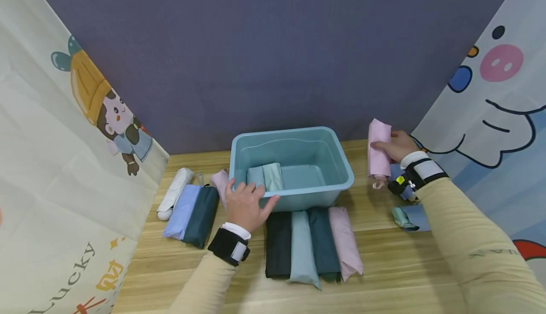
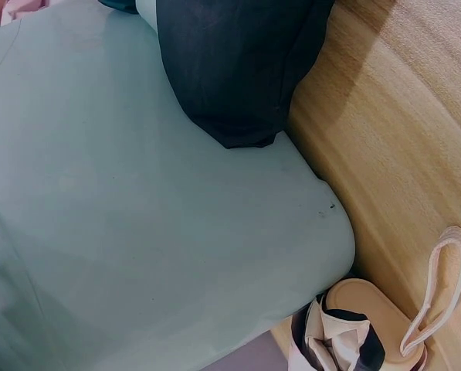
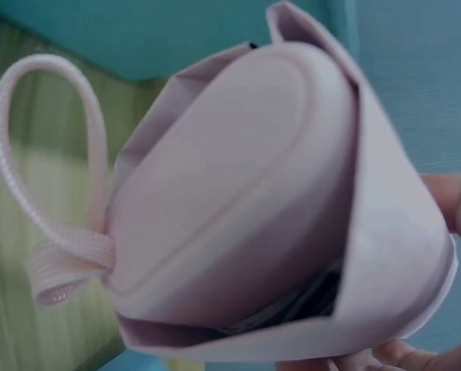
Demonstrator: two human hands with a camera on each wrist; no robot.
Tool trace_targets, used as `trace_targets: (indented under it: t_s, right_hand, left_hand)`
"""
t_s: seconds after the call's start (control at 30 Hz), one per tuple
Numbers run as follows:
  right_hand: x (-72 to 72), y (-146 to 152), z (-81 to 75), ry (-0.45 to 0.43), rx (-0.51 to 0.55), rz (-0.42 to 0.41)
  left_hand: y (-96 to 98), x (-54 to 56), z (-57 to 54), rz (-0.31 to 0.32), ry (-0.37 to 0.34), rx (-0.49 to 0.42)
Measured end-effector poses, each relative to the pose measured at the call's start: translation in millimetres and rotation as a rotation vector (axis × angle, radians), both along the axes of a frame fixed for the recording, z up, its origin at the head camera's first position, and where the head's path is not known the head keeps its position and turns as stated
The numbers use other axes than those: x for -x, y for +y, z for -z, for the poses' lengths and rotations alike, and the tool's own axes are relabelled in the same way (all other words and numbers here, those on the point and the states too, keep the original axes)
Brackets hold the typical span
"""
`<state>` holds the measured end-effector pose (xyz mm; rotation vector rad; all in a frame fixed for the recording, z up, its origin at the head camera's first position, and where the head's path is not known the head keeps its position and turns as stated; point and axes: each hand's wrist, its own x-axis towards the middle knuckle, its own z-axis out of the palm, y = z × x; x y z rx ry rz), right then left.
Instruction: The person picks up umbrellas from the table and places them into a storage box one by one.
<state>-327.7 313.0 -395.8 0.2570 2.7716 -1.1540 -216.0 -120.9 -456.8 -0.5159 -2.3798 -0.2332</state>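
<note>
My right hand [image 1: 398, 145] grips a pink folding umbrella [image 1: 379, 148] in its sleeve, raised upright to the right of the bin. The right wrist view shows its handle end [image 3: 222, 178] with a looped wrist strap [image 3: 49, 147]. My left hand [image 1: 246, 205] holds the near left corner of the blue-green plastic bin [image 1: 294, 193], fingers over the rim and thumb along the outside. Inside the bin, at its left, lie a blue umbrella [image 1: 256, 176] and a pale green umbrella [image 1: 273, 177].
Black [image 1: 278, 245], light blue [image 1: 303, 247], dark teal [image 1: 324, 243] and pink umbrellas [image 1: 344, 240] lie before the bin. White [image 1: 176, 190], lilac-blue [image 1: 182, 212] and dark green ones [image 1: 201, 217] lie left; another pink one [image 1: 219, 183] touches its side. More umbrellas [image 1: 411, 217] sit under my right arm.
</note>
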Motion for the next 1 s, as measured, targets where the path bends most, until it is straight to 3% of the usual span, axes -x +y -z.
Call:
trace_targets:
  t_s: [0.13,0.4,0.67,1.0]
  right_hand:
    - [-1.5,-1,-13.9,0.036,0.067,0.024]
    - [-0.4,-12,-43.1,0.092,0.105,0.063]
    - [6.0,-35,-61.8,0.1,0.173,0.018]
    - [12.2,-84,-80.5,0.082,0.235,-0.077]
  left_hand:
    - [-0.3,0.3,-0.1,0.001,0.012,-0.001]
    - [-1.3,1.1,0.1,0.009,0.05,-0.009]
    - [-1.0,0.4,2.0,0.012,0.046,-0.009]
    - [0.6,0.8,2.5,0.016,0.066,-0.016]
